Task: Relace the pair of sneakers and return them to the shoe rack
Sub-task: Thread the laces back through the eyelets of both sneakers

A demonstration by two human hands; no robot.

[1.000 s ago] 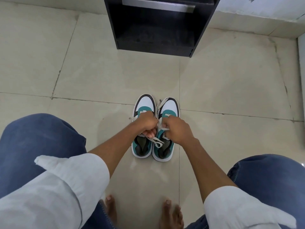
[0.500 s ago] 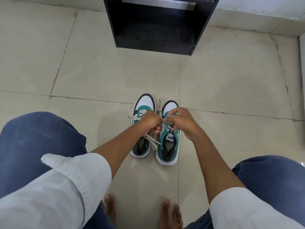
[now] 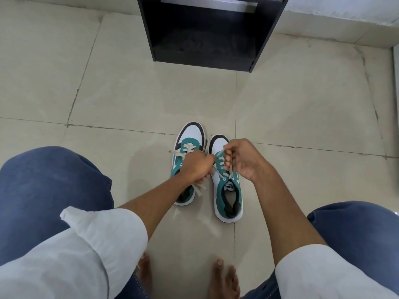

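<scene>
Status: lacing in progress; return to the rack (image 3: pixel 205 46) not started.

1. Position of the sneakers. Both stand side by side on the floor (image 3: pixel 302 100), toes toward the rack and well apart from it. The left sneaker (image 3: pixel 190 139) sits slightly farther forward than the right sneaker (image 3: pixel 226 199).

2. Left grip. My left hand (image 3: pixel 197 165) is closed in a fist on a lace (image 3: pixel 199 189), over the gap between the two sneakers. A loose end hangs below the fist onto the left sneaker's opening. I cannot tell which sneaker this end belongs to.

3. Right grip. My right hand (image 3: pixel 244 159) pinches a lace strand between thumb and fingertips, above the forward eyelets of the right sneaker.

4. Work done, as far as visible. The right sneaker shows crossed lacing over several eyelet rows, with the tongue label exposed below it. The left sneaker shows at least one lace row near the toe; the rest is hidden by my hand.

5. Work left, in my judgement. Finish threading the upper eyelets, confirm the left sneaker, tie off both, then carry the pair to the rack's open lower shelf.
</scene>
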